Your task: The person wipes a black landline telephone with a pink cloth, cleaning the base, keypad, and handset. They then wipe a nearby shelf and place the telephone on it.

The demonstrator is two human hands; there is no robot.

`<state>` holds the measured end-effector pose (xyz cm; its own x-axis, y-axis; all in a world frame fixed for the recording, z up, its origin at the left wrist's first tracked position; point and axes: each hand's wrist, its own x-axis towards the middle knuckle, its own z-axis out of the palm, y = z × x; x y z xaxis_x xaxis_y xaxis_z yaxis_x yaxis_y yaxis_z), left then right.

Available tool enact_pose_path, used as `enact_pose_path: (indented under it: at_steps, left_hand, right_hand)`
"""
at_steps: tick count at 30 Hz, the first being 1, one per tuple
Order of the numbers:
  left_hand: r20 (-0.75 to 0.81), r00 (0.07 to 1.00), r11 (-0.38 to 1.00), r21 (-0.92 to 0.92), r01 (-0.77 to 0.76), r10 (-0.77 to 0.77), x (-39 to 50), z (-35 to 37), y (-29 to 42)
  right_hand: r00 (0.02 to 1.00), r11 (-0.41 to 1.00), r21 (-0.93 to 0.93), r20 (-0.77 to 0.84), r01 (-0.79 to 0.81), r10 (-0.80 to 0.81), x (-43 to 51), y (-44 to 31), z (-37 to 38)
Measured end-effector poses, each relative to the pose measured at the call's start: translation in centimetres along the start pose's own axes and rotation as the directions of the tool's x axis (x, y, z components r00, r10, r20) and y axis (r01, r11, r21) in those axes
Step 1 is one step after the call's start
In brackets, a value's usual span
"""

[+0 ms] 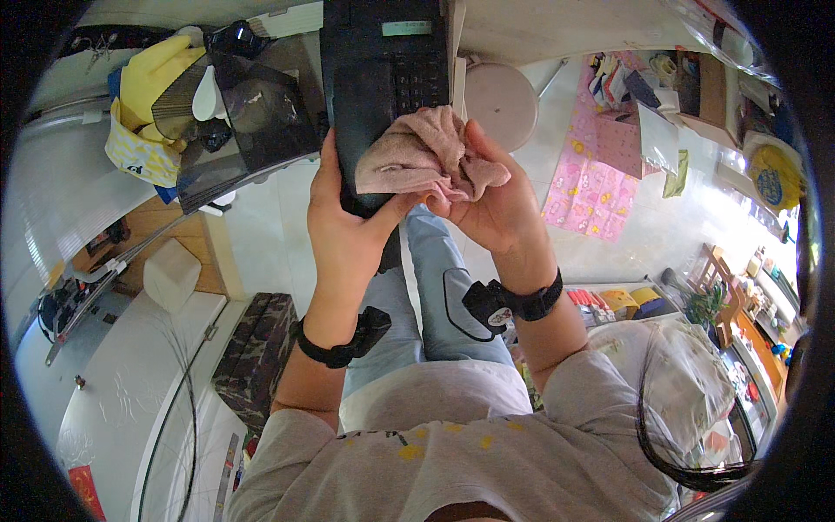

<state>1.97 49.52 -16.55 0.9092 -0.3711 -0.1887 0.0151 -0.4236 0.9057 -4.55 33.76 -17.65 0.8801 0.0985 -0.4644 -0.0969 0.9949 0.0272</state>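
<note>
A black desk telephone (365, 85) with a small lit display (406, 29) and a keypad (411, 85) lies in front of me, its near end toward my body. My left hand (346, 228) grips the near left corner, thumb stretched across toward the cloth. Bunched in my right hand (502, 212) is a crumpled pink towelling cloth (411, 153), which lies over the lower part of the telephone and hides some of its keys. Dark bands with small devices sit on both wrists.
To the left are a tinted plastic cover (267, 117) and a yellow cloth (156, 72). A round pale stool (501, 107) stands beyond my right hand, near a pink patterned mat (590, 189) on the tiled floor. A camouflage-patterned box (254, 346) is at lower left.
</note>
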Motion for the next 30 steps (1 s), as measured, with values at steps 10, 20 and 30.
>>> enact_pose_path:
  at_steps: [10, 20, 30]
  left_hand:
    - [0.096, 0.991, 0.974, -0.196, 0.111, -0.094, -0.5, -1.2, -1.7]
    - [0.143, 0.987, 0.991, -0.105, 0.087, -0.071, -1.3, -1.5, -2.2]
    - [0.221, 0.975, 0.999, -0.044, -0.008, 0.017, -3.1, -1.2, -1.9]
  right_hand:
    - [0.935, 0.919, -0.227, -0.076, 0.323, -0.347, -1.4, -0.7, -0.2]
    - [0.845, 0.401, -0.819, 0.178, 0.411, -0.504, -1.6, 3.2, 0.9]
    - [0.461, -0.632, -0.729, 0.671, 0.263, -0.581, 3.4, 2.2, 0.5]
